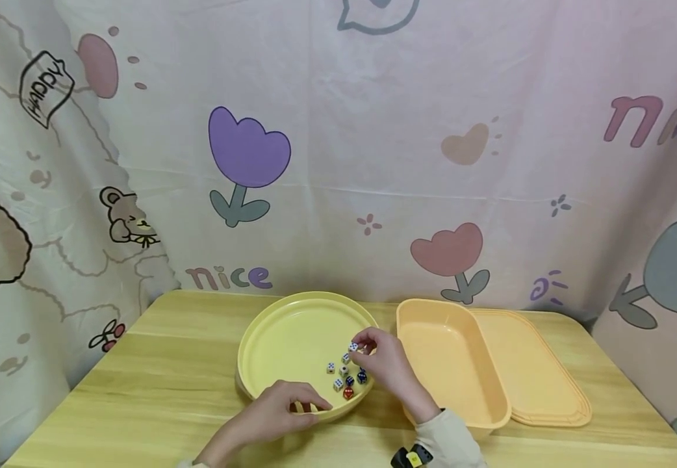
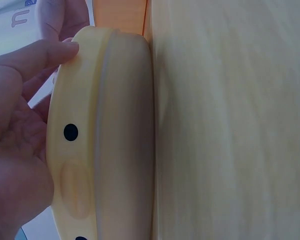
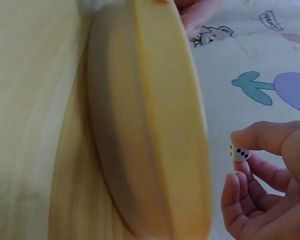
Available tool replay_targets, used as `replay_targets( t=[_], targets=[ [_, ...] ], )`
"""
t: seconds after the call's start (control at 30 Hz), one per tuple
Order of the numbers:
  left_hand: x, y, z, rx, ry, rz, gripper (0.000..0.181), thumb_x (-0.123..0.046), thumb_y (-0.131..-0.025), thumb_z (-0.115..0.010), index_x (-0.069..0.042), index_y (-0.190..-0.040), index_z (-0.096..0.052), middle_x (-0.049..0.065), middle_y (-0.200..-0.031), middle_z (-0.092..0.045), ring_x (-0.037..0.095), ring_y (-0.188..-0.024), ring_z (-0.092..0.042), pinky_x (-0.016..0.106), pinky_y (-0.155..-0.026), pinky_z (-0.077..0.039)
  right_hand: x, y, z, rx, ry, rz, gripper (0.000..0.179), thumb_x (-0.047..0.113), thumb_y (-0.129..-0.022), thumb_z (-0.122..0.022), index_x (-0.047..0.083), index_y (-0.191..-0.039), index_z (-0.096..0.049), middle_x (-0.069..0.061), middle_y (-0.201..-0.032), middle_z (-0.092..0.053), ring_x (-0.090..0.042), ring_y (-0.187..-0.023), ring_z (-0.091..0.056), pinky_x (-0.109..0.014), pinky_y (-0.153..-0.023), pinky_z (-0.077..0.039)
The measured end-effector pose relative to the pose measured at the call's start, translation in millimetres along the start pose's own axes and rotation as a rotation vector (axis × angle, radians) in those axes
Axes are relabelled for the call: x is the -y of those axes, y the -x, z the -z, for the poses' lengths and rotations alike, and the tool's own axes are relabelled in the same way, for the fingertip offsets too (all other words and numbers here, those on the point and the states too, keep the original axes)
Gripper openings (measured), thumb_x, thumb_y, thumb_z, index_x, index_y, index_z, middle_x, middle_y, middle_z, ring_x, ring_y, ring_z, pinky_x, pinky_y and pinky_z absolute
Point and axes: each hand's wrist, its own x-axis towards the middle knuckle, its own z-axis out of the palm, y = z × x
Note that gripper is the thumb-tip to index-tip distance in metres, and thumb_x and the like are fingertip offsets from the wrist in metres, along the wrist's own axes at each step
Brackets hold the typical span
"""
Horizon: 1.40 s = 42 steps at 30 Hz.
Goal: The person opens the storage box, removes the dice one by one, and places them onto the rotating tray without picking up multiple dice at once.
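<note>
A round yellow tray (image 1: 292,338) stands on the table, with small dice gathered at its right side. Several are white (image 1: 331,368), others are dark blue (image 1: 362,377), and a red die (image 1: 348,393) lies near the front rim. Over the dice, my right hand (image 1: 388,364) pinches a white die (image 3: 240,152) with dark dots between thumb and finger, raised above the tray. My left hand (image 1: 282,409) holds the tray's front rim, its thumb (image 2: 67,52) against the outer wall and its fingers reaching over to the inside, partly hidden by the rim.
Right of the tray sits a deep orange rectangular container (image 1: 446,364), with a flat orange lid (image 1: 534,370) lying beside it. Both rest on the wooden table (image 1: 157,364). A patterned curtain (image 1: 327,162) hangs behind the table and at both sides.
</note>
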Motion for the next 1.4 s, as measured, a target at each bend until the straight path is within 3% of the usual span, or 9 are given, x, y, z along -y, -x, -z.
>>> replay_targets(
  t=[0.2, 0.53, 0.83, 1.2, 1.4],
  targets=[
    [-2.0, -1.4, 1.2, -0.002, -0.009, -0.035, 0.019, -0.011, -0.083, -0.063, -0.016, -0.1, -0.07, -0.012, -0.092, -0.064, -0.001, -0.075, -0.05, 0.019, -0.061, -0.043, -4, -1.8, -1, -0.002, 0.03, -0.007, 0.012, 0.008, -0.072, -0.072, 0.007, -0.081, -0.063, 0.002, -0.073, -0.058, -0.013, -0.067, -0.052, -0.024, -0.058, -0.042],
    [-1.0, -2.5, 0.7, 0.006, -0.006, -0.007, 0.018, -0.013, -0.083, -0.063, -0.016, -0.1, -0.07, -0.011, -0.093, -0.064, -0.001, -0.074, -0.05, 0.019, -0.06, -0.042, -10, -4.2, -1, -0.007, 0.032, -0.014, 0.013, 0.007, -0.072, -0.071, 0.006, -0.082, -0.063, 0.003, -0.073, -0.056, -0.016, -0.069, -0.053, -0.024, -0.06, -0.042],
    [-2.7, -2.2, 1.3, 0.006, 0.004, 0.001, 0.019, -0.012, -0.083, -0.063, -0.016, -0.1, -0.07, -0.012, -0.092, -0.063, -0.001, -0.074, -0.05, 0.019, -0.061, -0.042, -11, -4.3, 0, -0.025, -0.031, -0.004, 0.017, 0.005, -0.073, -0.071, 0.0, -0.087, -0.062, -0.002, -0.076, -0.058, -0.015, -0.07, -0.052, -0.025, -0.061, -0.042],
    [0.1, -1.0, 0.9, 0.009, 0.006, 0.01, 0.02, -0.011, -0.083, -0.063, -0.017, -0.1, -0.07, -0.014, -0.092, -0.063, -0.001, -0.073, -0.05, 0.019, -0.06, -0.043, -7, -7.7, 12, -0.103, -0.048, -0.096, 0.01, 0.006, -0.08, -0.063, 0.003, -0.089, -0.066, 0.001, -0.077, -0.058, -0.016, -0.077, -0.053, -0.03, -0.068, -0.043],
    [-0.4, 0.0, 0.5, 0.01, 0.003, 0.011, 0.019, -0.012, -0.083, -0.063, -0.017, -0.1, -0.07, -0.014, -0.092, -0.063, -0.001, -0.073, -0.05, 0.02, -0.061, -0.043, -8, -8.6, 13, -0.108, -0.044, -0.104, 0.009, 0.006, -0.081, -0.062, 0.004, -0.088, -0.066, 0.0, -0.079, -0.059, -0.016, -0.078, -0.054, -0.032, -0.07, -0.043]
  ],
)
